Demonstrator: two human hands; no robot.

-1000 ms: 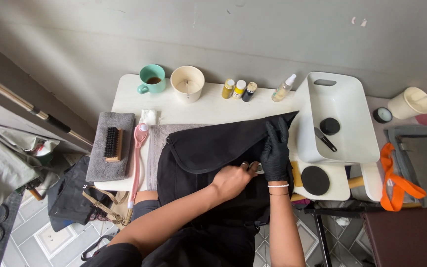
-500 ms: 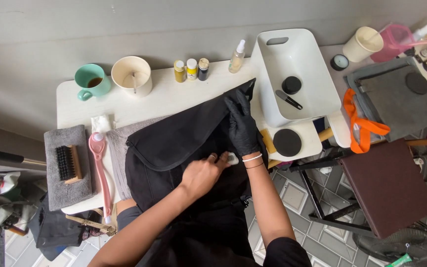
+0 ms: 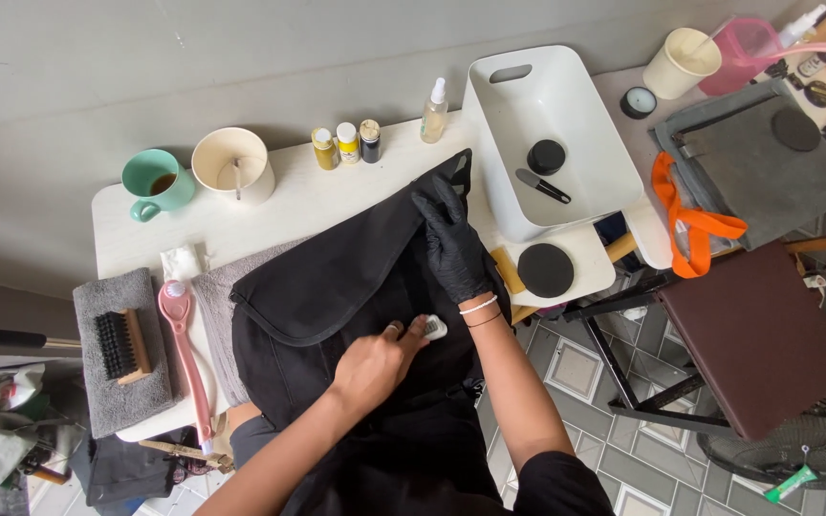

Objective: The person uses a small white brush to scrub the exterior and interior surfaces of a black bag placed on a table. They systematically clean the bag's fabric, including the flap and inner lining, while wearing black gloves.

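a black fabric bag [image 3: 356, 277] is lying on the white counter [image 3: 289, 205], a black-gloved right hand [image 3: 451, 244] is showing on it, a mint green mug [image 3: 152, 182] is sitting beside a cream cup [image 3: 231, 164], and a pink long-handled brush [image 3: 186, 358] is resting by a grey towel [image 3: 126, 358].

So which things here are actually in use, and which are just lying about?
In use:
black bag
small white pad
left hand
gloved right hand

Lying about:
green mug
brush
three small bottles
white tub
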